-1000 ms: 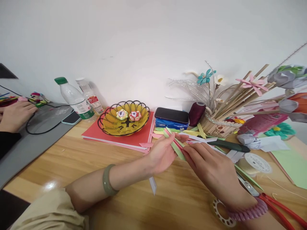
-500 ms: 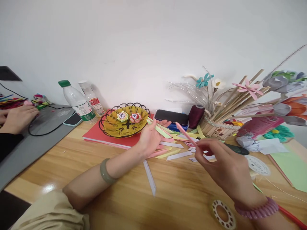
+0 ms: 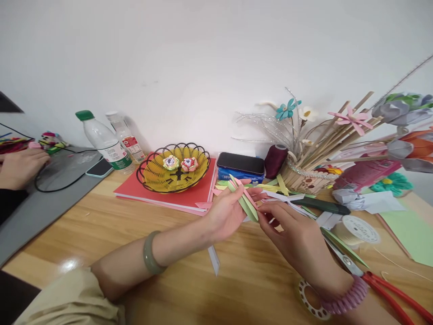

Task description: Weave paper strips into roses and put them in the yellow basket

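My left hand [image 3: 225,212] is closed with its thumb on folded paper strips, a green one [image 3: 248,208] in front and a pink one [image 3: 249,197] beside it. The fingertips of my right hand [image 3: 291,234] pinch the lower right end of the pink strip, close to the green one. Behind and under both hands lie loose paper strips in yellow, white, pink and green, partly hidden. One white strip [image 3: 214,261] sits apart on the wooden table, below my left wrist.
A yellow woven basket [image 3: 152,178] with two paper flowers stands on red paper [image 3: 126,193]. Red-handled scissors [image 3: 379,284], a thread spool [image 3: 358,230] and a tape roll [image 3: 306,298] lie around my right wrist. Bottles [image 3: 106,144] and another person's hand [image 3: 25,167] are at left.
My right hand has moved left and brought the pink strip to the green one in my left hand. The scissors show more fully now.
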`<state>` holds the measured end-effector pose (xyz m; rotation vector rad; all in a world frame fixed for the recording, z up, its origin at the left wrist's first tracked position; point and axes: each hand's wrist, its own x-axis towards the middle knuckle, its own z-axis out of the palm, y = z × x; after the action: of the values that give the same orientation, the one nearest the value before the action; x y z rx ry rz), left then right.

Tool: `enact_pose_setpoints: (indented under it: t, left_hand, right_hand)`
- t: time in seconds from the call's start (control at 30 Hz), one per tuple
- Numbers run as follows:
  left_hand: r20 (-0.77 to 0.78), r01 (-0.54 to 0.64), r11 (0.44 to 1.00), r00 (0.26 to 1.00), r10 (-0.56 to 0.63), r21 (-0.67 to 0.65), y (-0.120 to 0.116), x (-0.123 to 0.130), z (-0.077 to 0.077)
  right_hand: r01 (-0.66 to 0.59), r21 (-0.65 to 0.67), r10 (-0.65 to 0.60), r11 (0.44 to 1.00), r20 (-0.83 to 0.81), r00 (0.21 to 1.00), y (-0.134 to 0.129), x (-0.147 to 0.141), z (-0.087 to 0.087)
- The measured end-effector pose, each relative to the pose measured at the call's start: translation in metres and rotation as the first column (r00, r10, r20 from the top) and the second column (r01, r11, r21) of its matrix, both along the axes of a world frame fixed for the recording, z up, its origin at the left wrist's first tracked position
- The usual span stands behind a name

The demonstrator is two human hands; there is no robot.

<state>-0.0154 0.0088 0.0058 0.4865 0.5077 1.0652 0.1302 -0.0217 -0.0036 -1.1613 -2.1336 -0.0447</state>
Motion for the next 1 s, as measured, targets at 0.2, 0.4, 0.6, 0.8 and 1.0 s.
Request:
enact_pose_setpoints:
  t: [0.2,0.4,0.6,0.8,1.0]
  left_hand:
    - [-0.028,0.005,0.999,1.000,-0.004,0.033,0.001,0.001,-0.004]
    - [-0.021,0.052,0.997,0.999,-0.051,0.050,-0.002,0.003,-0.003]
    - [-0.011,0.069,0.997,0.998,-0.069,0.025,-0.002,0.000,0.000]
    - [-0.005,0.056,0.998,0.998,-0.056,0.015,-0.003,0.001,-0.002]
    - [0.013,0.054,0.998,0.998,-0.055,0.018,-0.005,0.002,-0.001]
  right_hand:
    - [0.025,-0.254,-0.041,0.967,-0.061,0.997,-0.001,-0.002,0.005]
    - [0.104,-0.144,-0.098,0.984,0.048,0.994,0.003,0.004,-0.002]
    - [0.100,-0.038,-0.095,0.994,0.109,0.989,0.001,0.001,0.000]
    - [0.156,0.022,-0.158,0.988,0.153,0.976,-0.001,-0.003,-0.001]
    - [0.065,0.003,-0.065,0.998,0.168,0.984,0.000,0.000,-0.009]
